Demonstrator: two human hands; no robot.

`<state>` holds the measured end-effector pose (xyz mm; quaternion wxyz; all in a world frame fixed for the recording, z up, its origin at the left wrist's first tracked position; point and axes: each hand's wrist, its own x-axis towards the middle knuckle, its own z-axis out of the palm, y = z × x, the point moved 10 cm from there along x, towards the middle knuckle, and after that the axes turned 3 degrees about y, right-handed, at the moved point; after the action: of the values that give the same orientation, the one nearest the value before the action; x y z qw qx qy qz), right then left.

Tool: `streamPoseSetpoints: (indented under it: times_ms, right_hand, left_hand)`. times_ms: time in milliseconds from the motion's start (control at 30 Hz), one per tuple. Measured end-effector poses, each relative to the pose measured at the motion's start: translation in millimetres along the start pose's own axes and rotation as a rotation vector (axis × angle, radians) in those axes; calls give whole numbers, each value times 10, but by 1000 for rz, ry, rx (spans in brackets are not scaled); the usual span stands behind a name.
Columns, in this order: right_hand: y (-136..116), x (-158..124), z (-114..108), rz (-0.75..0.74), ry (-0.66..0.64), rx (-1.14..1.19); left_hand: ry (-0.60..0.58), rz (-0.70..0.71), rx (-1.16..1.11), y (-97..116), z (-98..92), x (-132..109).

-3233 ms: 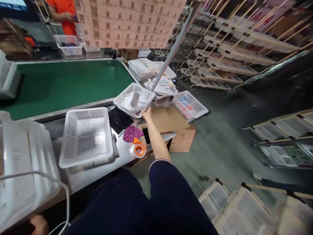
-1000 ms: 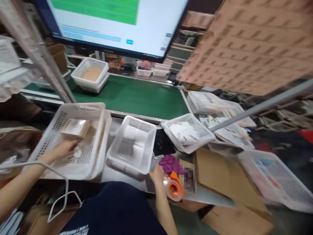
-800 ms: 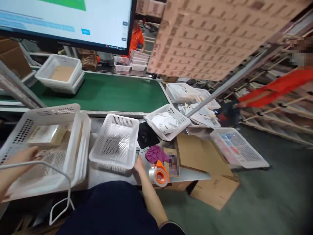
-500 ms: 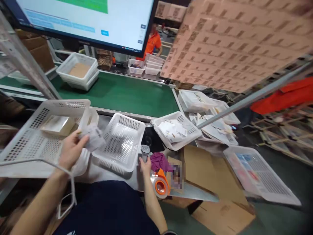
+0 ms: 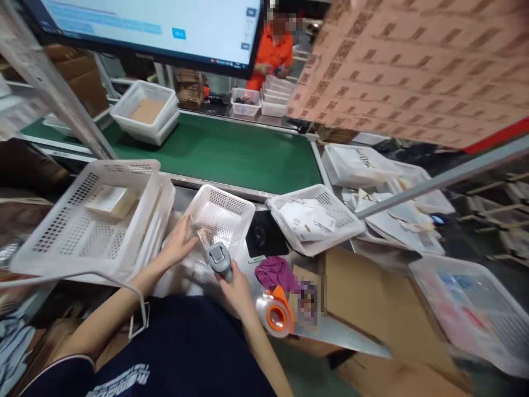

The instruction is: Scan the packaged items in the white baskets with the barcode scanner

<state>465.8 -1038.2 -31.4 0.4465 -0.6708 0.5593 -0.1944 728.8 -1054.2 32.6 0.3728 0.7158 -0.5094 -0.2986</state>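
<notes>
The right hand now grips a grey barcode scanner, lifted off the surface's near edge, aimed at a small tag pinched in the left hand over the empty perforated basket (half a second ago that hand was back by the stacked baskets). Scanning looks underway.

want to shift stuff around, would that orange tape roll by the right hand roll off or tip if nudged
The tape roll lies close to the metal worktop edge, so a nudge could send it over. It looks light, mostly clear film on an orange core, and would probably slide easily. The purple cloth beside it may block one side.
</notes>
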Motion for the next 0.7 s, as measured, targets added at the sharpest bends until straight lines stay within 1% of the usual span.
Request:
streamPoseSetpoints:
  times_ms: [67,100,133,167,200,233,267,300,367,400,433,467,533,600,633,667,700]
  right_hand:
    - [213,16,5,18,-5,36]
    - [322,33,14,33,-11,43]
    - [415,51,28,49,-19,44]
    - [479,68,42,61,-21,47]
    - [509,82,54,68,-18,53]
    - [508,92,65,73,-10,67]
    - [473,98,77,68,-4,94]
    - [411,103,83,55,6,134]
    - [253,120,67,26,30,225]
    - [168,136,44,13,38,263]
    - [84,160,9,2,43,291]
    - [-6,193,-42,-8,47,311]
    - [-252,281,-192,-61,53,320]
    - [-651,370,-366,-191,39,278]
    - [-905,399,-437,-277,16,234]
    - [-1178,410,-489,-368,-15,182]
    - [-1455,403,-523,-455,-48,131]
  left_hand:
    - [-27,190,165,372,-516,-131]
    - [-3,247,231,497,-826,-146]
    - [56,258,296,550,-1167,-109]
    - [136,227,367,531,-1512,-30]
    - [237,156,437,443,-1847,72]
    - [327,70,502,308,-2129,176]
    - [386,-16,541,144,-2332,272]
    - [412,-99,546,-40,-2455,355]
    - [389,-220,491,-375,-2524,461]
    - [382,-261,411,-498,-2536,475]
    - [385,-289,316,-578,-2561,472]
    - [407,-306,217,-609,-2617,455]
    - [493,-324,17,-557,-2811,401]
    - [530,-304,-129,-357,-2974,380]
    - [520,-276,-210,-217,-3005,387]
    - [490,-235,-303,-59,-2988,404]
    - [443,-192,-399,102,-2925,426]
